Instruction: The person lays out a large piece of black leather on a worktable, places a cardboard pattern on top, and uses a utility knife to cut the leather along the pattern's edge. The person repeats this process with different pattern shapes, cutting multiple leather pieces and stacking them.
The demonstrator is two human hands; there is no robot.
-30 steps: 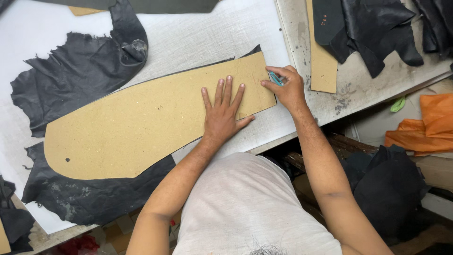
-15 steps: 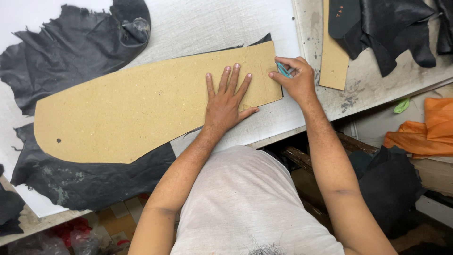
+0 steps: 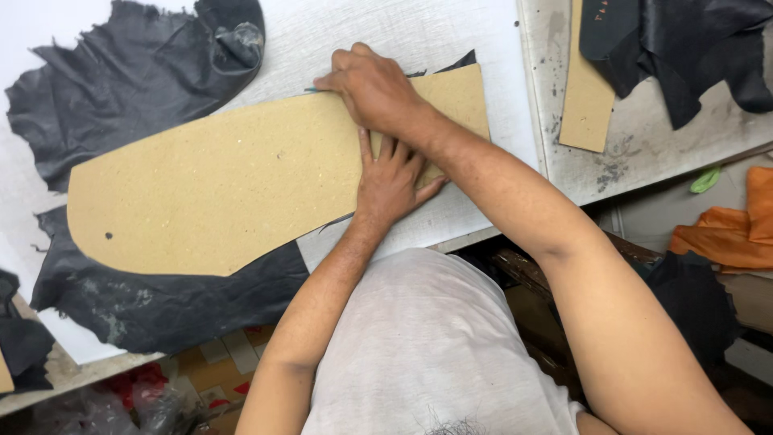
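On white table (image 3: 451,32), tan cardboard pattern (image 3: 225,185) under both hands.

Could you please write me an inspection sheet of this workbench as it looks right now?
Surface: white table, scuffed and stained at the right edge.
Job's things: tan template lies flat on black leather; a thin green tool shows at its upper edge.
Clutter: second template and more leather at the right; leather scrap at the left edge.
Grippers: left hand pressed flat on the template; right hand crosses over it, closed on the tool at the template's upper edge.
Cables: nothing seen.
Surroundings: orange cloth and a green scrap at the right; red and dark items under the table.
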